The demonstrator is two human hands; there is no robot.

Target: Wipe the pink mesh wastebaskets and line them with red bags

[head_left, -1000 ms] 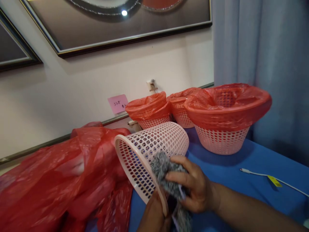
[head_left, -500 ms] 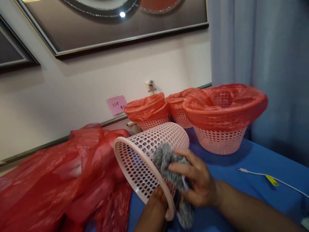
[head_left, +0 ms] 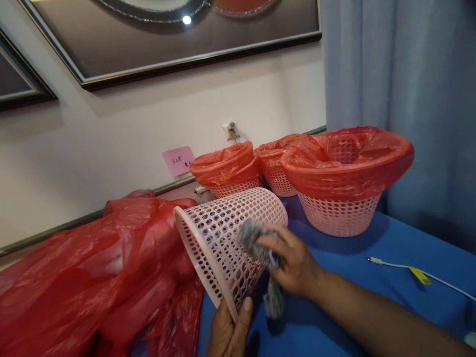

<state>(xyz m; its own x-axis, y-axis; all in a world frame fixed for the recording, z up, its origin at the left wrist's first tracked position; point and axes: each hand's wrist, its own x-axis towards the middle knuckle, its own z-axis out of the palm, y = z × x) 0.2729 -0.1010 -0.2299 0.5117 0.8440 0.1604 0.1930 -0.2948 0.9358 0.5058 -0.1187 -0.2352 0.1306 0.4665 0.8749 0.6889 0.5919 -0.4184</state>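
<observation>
A pale pink perforated plastic wastebasket point(head_left: 238, 233) lies tilted on its side, its open mouth facing left and toward me. My left hand point(head_left: 229, 329) grips the lower part of its rim, thumb outside and fingers partly hidden within. Bunched in my right hand point(head_left: 293, 260) is a grey cloth point(head_left: 253, 240), pressed against the basket's outer side. A loose end of the cloth hangs below that hand.
Red plastic bags point(head_left: 111, 267) are heaped on the left. Behind and to the right stand several baskets lined with red bags, the nearest a large basket point(head_left: 344, 213). A white cable point(head_left: 394, 266) with a yellow tag lies on the blue tabletop point(head_left: 334, 292).
The basket has turned so more of its outer side shows. My left hand now has its thumb outside the rim. My right hand has shifted slightly left and up with the cloth.
</observation>
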